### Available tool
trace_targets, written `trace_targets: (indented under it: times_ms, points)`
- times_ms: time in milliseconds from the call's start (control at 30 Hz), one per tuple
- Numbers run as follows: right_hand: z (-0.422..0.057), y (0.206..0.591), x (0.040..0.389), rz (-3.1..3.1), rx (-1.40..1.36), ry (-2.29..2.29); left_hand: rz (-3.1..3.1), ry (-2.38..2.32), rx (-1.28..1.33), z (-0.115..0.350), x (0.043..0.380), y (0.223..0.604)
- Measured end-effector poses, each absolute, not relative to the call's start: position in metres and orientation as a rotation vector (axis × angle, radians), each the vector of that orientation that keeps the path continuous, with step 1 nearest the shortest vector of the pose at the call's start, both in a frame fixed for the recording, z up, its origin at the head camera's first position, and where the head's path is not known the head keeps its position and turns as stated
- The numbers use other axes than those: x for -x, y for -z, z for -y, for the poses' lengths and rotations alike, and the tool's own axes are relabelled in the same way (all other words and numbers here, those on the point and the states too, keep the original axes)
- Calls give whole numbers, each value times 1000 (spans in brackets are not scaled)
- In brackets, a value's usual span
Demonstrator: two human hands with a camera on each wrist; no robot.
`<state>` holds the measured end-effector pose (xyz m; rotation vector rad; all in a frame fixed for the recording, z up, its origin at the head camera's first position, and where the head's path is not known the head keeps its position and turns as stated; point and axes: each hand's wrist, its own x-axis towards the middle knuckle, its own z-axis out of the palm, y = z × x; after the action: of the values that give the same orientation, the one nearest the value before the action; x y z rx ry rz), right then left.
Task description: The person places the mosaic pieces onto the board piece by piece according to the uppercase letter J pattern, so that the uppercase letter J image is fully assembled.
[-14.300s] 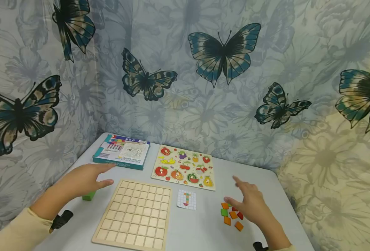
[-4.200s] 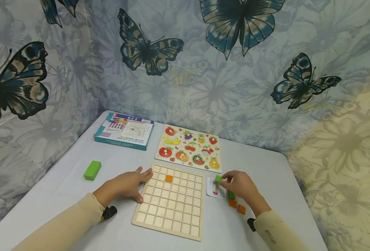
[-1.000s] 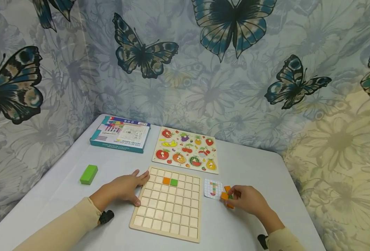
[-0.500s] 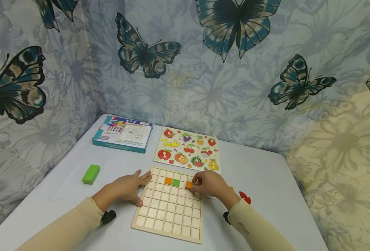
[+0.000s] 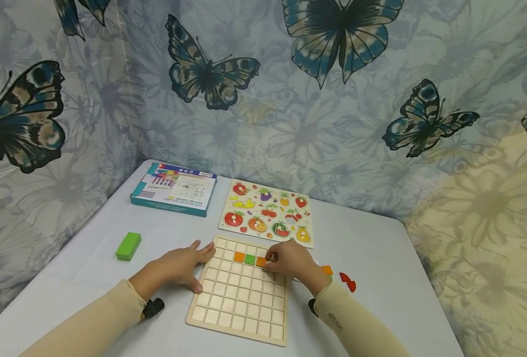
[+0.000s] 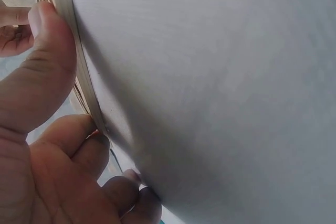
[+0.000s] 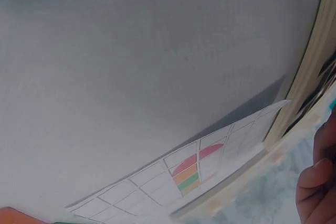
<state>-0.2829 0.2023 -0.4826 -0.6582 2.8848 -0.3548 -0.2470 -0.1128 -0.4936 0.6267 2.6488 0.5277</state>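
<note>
A wooden grid board (image 5: 236, 307) lies on the table. In one of its upper rows sit an orange tile (image 5: 239, 257) and, right beside it, a green tile (image 5: 250, 259). My right hand (image 5: 292, 260) pinches another orange tile (image 5: 261, 262) by its right side, at the cell next to the green one. My left hand (image 5: 178, 266) rests with spread fingers and thumb against the board's left edge, seen closely in the left wrist view as the wooden rim (image 6: 86, 90). The pattern card (image 7: 142, 187) shows in the right wrist view beside the board, mostly hidden by my arm from the head camera.
Right of my forearm lie an orange tile (image 5: 327, 270), part of a green one, and red curved pieces (image 5: 351, 286). A fruit puzzle board (image 5: 268, 210) and a teal box (image 5: 174, 188) stand behind. A green block (image 5: 128, 246) sits at left.
Since earlier, a green tile has come onto the board beside the first orange one. My right hand has carried another orange tile from the pile leftward to them. My left hand stays.
</note>
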Motion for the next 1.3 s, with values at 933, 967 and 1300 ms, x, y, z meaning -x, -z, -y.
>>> trace_targets:
  times_ms: [933, 967, 1300]
  points:
    - [-357, 453, 241, -2882, 84, 512, -2653, -514, -636, 111, 245, 491]
    - [-364, 455, 237, -2875, 78, 504, -2653, -510, -632, 111, 245, 491]
    - [-372, 471, 216, -2863, 34, 464, -2639, -528, -632, 110, 244, 490]
